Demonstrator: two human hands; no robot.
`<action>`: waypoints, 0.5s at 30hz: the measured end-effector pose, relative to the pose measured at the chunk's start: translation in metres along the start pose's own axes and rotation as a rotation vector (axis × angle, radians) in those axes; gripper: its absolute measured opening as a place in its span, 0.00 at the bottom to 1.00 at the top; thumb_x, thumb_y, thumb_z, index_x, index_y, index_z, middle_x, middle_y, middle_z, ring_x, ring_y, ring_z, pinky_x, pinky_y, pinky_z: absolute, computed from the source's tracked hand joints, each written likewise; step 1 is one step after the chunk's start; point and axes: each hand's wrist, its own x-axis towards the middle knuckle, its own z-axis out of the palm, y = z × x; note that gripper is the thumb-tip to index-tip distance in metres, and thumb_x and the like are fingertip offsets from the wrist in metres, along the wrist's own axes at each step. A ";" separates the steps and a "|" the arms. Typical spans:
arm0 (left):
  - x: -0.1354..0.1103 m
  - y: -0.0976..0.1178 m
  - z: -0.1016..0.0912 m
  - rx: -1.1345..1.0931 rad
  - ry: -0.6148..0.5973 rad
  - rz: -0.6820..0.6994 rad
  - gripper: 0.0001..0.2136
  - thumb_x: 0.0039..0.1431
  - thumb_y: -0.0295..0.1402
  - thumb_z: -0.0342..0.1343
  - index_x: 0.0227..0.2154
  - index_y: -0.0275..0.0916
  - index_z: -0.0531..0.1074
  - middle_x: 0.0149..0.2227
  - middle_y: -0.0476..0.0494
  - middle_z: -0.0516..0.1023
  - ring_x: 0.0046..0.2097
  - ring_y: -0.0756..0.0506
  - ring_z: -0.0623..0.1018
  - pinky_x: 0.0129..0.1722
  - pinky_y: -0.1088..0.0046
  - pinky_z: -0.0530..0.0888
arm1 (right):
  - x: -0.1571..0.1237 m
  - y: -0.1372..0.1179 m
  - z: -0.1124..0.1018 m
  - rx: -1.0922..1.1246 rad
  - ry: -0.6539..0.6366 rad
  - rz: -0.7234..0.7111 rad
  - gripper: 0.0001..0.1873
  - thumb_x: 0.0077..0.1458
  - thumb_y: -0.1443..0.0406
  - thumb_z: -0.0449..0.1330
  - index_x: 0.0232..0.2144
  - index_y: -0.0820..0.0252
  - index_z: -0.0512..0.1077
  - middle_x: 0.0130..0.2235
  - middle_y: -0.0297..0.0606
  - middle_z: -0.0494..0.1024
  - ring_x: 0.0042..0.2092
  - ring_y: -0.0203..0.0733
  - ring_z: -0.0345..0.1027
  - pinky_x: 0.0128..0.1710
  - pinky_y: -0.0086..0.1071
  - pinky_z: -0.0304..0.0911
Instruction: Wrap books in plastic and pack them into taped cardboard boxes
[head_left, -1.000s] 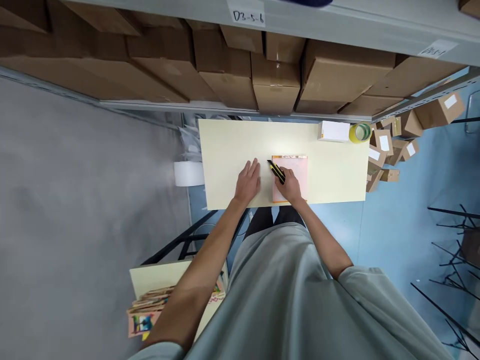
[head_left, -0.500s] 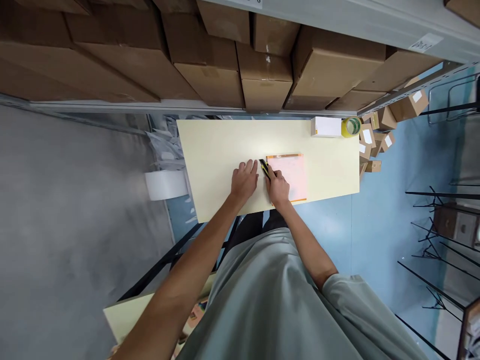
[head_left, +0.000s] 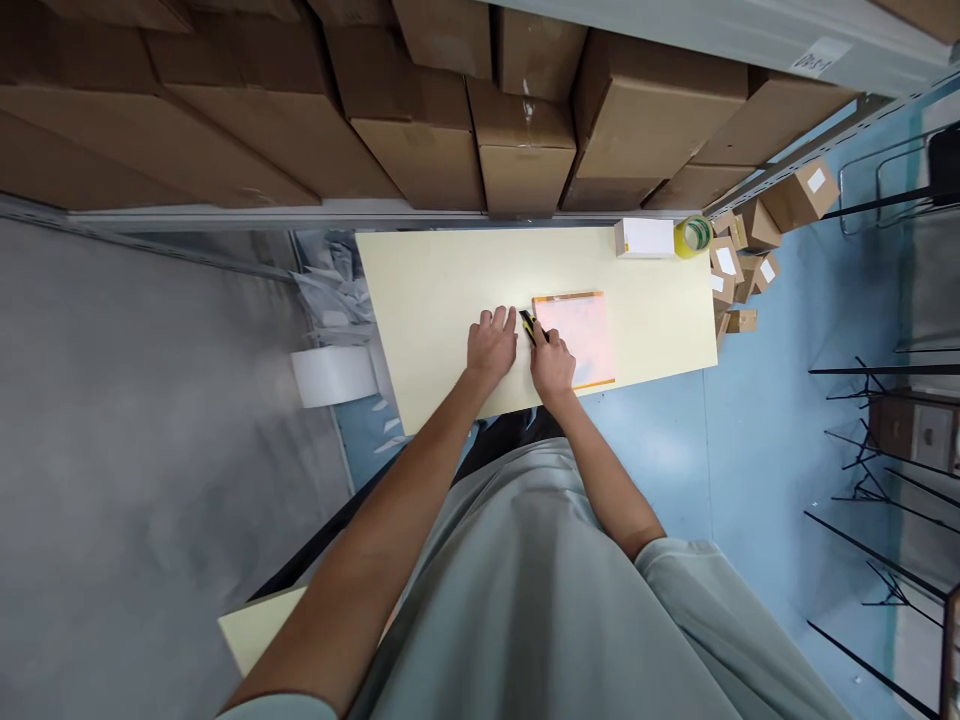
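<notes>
A black and yellow utility knife (head_left: pixel 531 326) is gripped in my right hand (head_left: pixel 553 366), its tip pointing up and left. That hand rests over the left side of a flat pink package (head_left: pixel 581 335) with orange strips along its top and bottom edges. My left hand (head_left: pixel 492 346) lies on the pale yellow tabletop (head_left: pixel 435 300) just left of the knife, fingers stretched out and holding nothing. A narrow gap separates it from the package. Whether the blade is out is too small to tell.
Toward the table's back right corner stand a white box (head_left: pixel 645 238) and a roll of yellow-green tape (head_left: pixel 693 236). Brown cartons (head_left: pixel 529 170) fill the shelf above the far edge. A white roll (head_left: pixel 334 376) and plastic bags (head_left: pixel 334 285) sit left; small cartons (head_left: pixel 742 320) lie right.
The view has shifted slightly, so the table sits a little higher. My right hand keeps hold of the utility knife, and both hands stay in nearly the same places on the table.
</notes>
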 end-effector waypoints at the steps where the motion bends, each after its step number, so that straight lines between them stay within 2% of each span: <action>1: 0.000 0.000 0.000 0.002 -0.001 -0.002 0.29 0.75 0.31 0.40 0.76 0.32 0.59 0.71 0.24 0.67 0.68 0.25 0.66 0.59 0.46 0.71 | -0.002 0.000 0.000 0.000 0.005 0.001 0.29 0.80 0.64 0.45 0.78 0.50 0.56 0.63 0.51 0.73 0.60 0.49 0.73 0.52 0.37 0.76; 7: 0.002 0.000 0.003 0.000 0.001 -0.007 0.29 0.74 0.31 0.42 0.75 0.32 0.59 0.71 0.24 0.67 0.68 0.25 0.65 0.59 0.45 0.71 | -0.012 0.003 0.005 -0.005 0.001 0.013 0.29 0.80 0.65 0.45 0.78 0.53 0.56 0.64 0.51 0.72 0.60 0.48 0.73 0.51 0.35 0.75; 15: 0.006 -0.002 0.014 0.006 0.012 -0.013 0.30 0.74 0.31 0.42 0.76 0.31 0.57 0.72 0.23 0.65 0.69 0.25 0.64 0.61 0.44 0.69 | -0.028 0.013 0.024 0.001 0.016 0.014 0.29 0.79 0.66 0.46 0.77 0.53 0.57 0.62 0.50 0.73 0.58 0.48 0.74 0.49 0.35 0.76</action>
